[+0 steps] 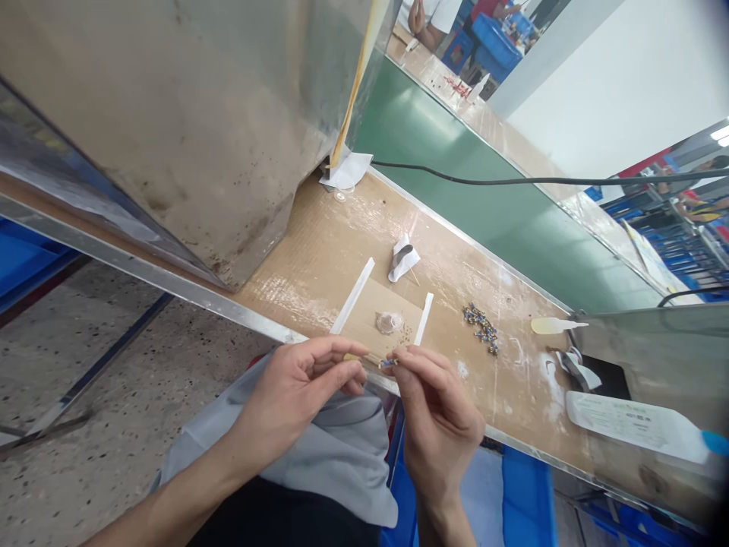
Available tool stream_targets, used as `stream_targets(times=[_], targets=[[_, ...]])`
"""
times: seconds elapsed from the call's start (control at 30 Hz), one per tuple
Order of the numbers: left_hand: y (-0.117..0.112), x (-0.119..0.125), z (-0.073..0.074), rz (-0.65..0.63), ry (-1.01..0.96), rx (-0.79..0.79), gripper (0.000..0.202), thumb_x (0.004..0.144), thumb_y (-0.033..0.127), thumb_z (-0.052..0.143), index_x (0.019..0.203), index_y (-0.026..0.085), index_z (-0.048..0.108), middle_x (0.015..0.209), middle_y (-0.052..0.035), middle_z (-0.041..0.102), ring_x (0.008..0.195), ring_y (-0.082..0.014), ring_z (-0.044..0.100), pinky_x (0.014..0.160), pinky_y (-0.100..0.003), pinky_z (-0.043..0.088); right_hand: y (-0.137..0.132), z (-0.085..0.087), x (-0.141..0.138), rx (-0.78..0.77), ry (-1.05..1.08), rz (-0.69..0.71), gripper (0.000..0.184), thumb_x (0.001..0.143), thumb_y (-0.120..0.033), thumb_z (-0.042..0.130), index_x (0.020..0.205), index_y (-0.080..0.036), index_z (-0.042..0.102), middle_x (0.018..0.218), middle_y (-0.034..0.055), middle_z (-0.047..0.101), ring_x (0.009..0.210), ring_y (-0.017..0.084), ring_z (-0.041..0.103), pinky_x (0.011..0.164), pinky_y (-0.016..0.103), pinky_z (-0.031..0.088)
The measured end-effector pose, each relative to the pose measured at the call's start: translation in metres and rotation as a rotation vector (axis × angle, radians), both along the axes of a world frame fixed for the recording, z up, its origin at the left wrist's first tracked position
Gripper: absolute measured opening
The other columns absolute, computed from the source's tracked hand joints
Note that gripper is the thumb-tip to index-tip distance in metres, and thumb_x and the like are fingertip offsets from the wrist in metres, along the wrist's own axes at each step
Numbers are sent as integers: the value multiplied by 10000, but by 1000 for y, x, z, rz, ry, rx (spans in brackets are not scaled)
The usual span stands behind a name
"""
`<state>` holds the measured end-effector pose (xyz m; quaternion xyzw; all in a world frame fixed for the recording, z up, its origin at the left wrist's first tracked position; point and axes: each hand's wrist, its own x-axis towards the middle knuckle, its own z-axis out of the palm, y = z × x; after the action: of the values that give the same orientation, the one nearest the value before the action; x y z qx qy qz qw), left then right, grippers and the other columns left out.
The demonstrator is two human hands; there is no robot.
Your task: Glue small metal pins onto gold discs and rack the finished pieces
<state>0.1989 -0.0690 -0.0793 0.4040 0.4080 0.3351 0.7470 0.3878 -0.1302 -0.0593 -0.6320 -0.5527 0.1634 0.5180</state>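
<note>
My left hand [301, 384] is curled at the near edge of the cardboard-covered bench [319, 258], its thumb and forefinger pinched on a thin pale stick whose tip shows yellowish. Close beside it, my right hand [436, 414] pinches a tiny blue and metal part [388, 363] between thumb and forefinger. The two hands nearly touch at the fingertips. Just beyond them lie a small clear dish [389, 322] and a scatter of tiny brown bits, between two white strips [353, 295].
A pile of several small blue-metal parts [481, 327] lies to the right. A large metal housing [187, 129] stands at left, a green conveyor belt [484, 190] behind. A white bottle [638, 422] lies at right. Blue crates sit below.
</note>
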Motion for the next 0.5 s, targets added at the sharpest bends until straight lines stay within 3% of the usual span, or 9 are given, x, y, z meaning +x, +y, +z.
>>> stream_targets(times=[0.23,0.5], targets=[[-1,1,13,-98,-39,-39,360,1056,417,837,1380,262,844,1195,-52,920,1094,-266,892,1024,-370,710,2,6,-2,60,-121,107,249,1045,-89,800,1184,-284,866,1160,39,855,1086,214,835,944,336,704],[-7,5,14,-70,60,74,308,1096,384,787,1393,325,846,1190,-6,921,1089,-247,895,999,-331,720,3,5,-6,86,-154,122,257,1045,-66,785,1165,-280,863,1135,39,866,1095,233,844,933,353,709]])
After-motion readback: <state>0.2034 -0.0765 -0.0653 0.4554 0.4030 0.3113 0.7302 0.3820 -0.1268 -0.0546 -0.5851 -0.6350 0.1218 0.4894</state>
